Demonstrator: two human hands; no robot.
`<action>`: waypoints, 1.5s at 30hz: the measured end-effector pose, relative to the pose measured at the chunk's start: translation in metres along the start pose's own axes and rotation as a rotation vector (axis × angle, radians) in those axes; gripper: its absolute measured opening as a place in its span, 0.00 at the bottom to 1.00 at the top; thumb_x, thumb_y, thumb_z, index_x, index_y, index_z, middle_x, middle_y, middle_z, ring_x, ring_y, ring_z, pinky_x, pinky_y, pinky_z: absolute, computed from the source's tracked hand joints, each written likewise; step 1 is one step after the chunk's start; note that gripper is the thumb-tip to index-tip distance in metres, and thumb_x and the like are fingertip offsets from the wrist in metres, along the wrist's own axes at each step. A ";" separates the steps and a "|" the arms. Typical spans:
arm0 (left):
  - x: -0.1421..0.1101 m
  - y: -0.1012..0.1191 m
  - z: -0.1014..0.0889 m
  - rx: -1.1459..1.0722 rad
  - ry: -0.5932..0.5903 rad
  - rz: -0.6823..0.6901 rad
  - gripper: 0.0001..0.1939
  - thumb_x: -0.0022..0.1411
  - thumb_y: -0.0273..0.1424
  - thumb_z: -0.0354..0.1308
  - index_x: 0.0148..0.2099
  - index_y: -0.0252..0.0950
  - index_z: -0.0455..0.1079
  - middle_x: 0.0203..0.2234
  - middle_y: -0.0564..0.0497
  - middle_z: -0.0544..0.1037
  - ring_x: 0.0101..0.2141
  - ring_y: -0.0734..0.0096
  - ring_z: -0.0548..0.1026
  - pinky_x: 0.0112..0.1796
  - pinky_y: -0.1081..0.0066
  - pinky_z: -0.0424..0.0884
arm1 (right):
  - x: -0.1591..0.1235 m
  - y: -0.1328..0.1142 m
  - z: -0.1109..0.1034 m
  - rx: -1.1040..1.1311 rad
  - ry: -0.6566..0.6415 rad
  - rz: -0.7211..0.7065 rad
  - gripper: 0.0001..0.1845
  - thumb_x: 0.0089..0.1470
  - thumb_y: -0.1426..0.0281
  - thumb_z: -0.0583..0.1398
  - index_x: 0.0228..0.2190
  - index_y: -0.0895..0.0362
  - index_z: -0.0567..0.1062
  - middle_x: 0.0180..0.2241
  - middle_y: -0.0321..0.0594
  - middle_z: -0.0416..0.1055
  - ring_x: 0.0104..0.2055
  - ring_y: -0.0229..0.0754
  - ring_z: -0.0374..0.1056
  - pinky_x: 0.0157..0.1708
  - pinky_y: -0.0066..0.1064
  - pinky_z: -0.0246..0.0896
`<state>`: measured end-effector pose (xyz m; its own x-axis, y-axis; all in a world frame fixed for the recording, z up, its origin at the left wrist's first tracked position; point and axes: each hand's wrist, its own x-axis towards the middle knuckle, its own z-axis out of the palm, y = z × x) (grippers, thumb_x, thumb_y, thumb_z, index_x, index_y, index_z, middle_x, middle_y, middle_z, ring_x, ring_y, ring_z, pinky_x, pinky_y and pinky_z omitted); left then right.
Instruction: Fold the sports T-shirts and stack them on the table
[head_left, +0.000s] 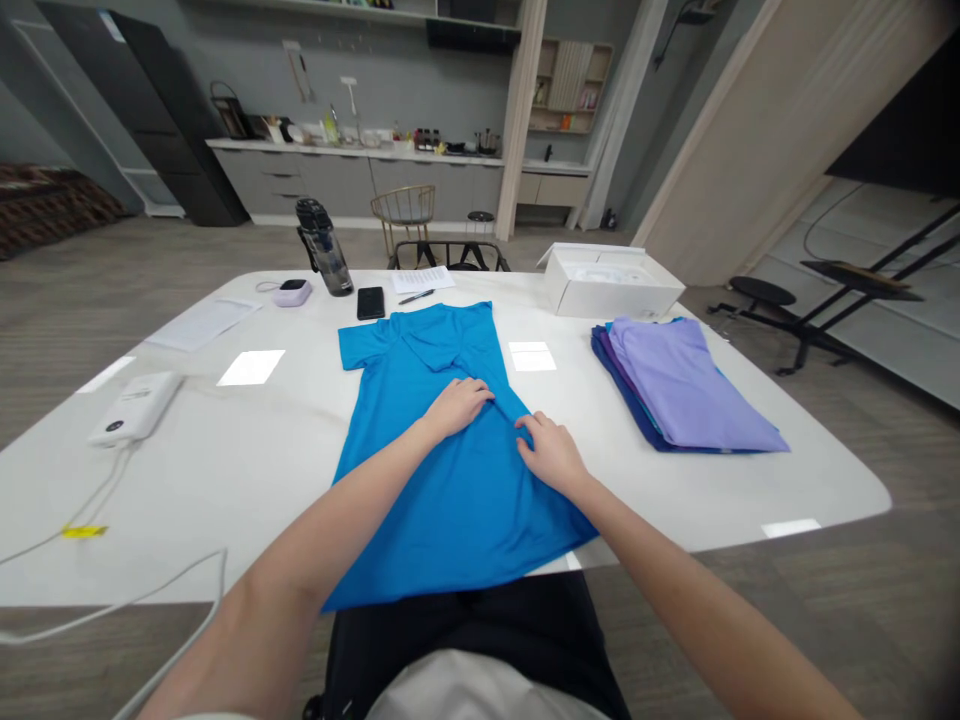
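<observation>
A short-sleeved blue T-shirt (442,490) is pressed by two bare hands on a white table (750,490), its hem draped over the near edge. The left hand (459,403) is laid palm down on the middle of the garment, its fingers close together and slightly bent; the right hand (551,452) is set just beside it at the shirt's right edge, fingers curled and thumb parted from them — whether cloth is pinched by either cannot be told. One sleeve is spread to the left, while the right side is turned inward. To the right, a stack of folded garments (690,385), topped in lilac, is placed in front of a white box (615,296). Beyond the collar, a pen (417,297), a black smartphone (370,303) and a dark water bottle (327,250) are seen. At far left, a white power bank (139,408) is joined to cables (112,480) — a kitchen counter (360,152) is glimpsed behind.
</observation>
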<state>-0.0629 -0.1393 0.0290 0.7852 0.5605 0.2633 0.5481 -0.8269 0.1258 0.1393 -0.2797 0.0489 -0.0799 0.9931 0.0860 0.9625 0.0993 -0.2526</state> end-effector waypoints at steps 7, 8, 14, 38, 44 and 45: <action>-0.001 0.035 0.000 0.064 -0.057 0.115 0.16 0.73 0.30 0.47 0.56 0.41 0.72 0.47 0.45 0.74 0.46 0.62 0.71 0.45 0.64 0.66 | -0.084 0.002 -0.014 -0.094 0.004 0.140 0.12 0.60 0.68 0.58 0.46 0.54 0.72 0.43 0.43 0.73 0.46 0.50 0.69 0.43 0.37 0.54; -0.001 0.039 0.002 0.069 -0.060 0.114 0.16 0.73 0.30 0.47 0.57 0.41 0.72 0.46 0.45 0.74 0.46 0.62 0.71 0.44 0.65 0.66 | -0.092 0.002 -0.015 -0.119 0.010 0.157 0.11 0.61 0.68 0.57 0.45 0.54 0.72 0.43 0.44 0.74 0.46 0.50 0.69 0.42 0.38 0.53; 0.006 0.043 0.012 0.062 -0.023 -0.086 0.16 0.73 0.30 0.46 0.54 0.41 0.73 0.45 0.44 0.72 0.45 0.60 0.71 0.42 0.65 0.68 | -0.122 0.007 -0.016 -0.269 0.055 0.250 0.08 0.62 0.73 0.54 0.39 0.57 0.74 0.39 0.46 0.75 0.43 0.50 0.69 0.41 0.39 0.51; -0.111 0.037 -0.043 -0.211 -0.044 -0.074 0.24 0.65 0.21 0.47 0.57 0.42 0.73 0.55 0.47 0.73 0.54 0.64 0.72 0.57 0.62 0.66 | -0.105 -0.078 0.003 0.446 -0.094 -0.259 0.09 0.66 0.65 0.58 0.41 0.53 0.77 0.38 0.40 0.75 0.41 0.43 0.70 0.45 0.35 0.61; -0.167 0.101 -0.062 -0.291 -0.163 0.066 0.16 0.70 0.38 0.54 0.56 0.44 0.74 0.56 0.48 0.75 0.57 0.63 0.70 0.65 0.57 0.54 | -0.127 -0.030 -0.006 0.261 -0.091 -0.315 0.12 0.63 0.59 0.62 0.43 0.53 0.77 0.44 0.44 0.73 0.48 0.47 0.68 0.49 0.40 0.56; -0.173 0.106 -0.065 -0.301 -0.175 0.085 0.18 0.69 0.42 0.56 0.57 0.44 0.73 0.57 0.48 0.74 0.58 0.62 0.70 0.66 0.56 0.52 | -0.131 -0.026 -0.007 0.247 -0.098 -0.322 0.14 0.62 0.58 0.63 0.44 0.53 0.77 0.45 0.44 0.73 0.48 0.48 0.67 0.50 0.40 0.56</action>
<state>-0.1591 -0.3271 0.0591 0.8760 0.4671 0.1200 0.3900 -0.8325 0.3935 0.1265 -0.4123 0.0507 -0.4023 0.9089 0.1094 0.7939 0.4059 -0.4528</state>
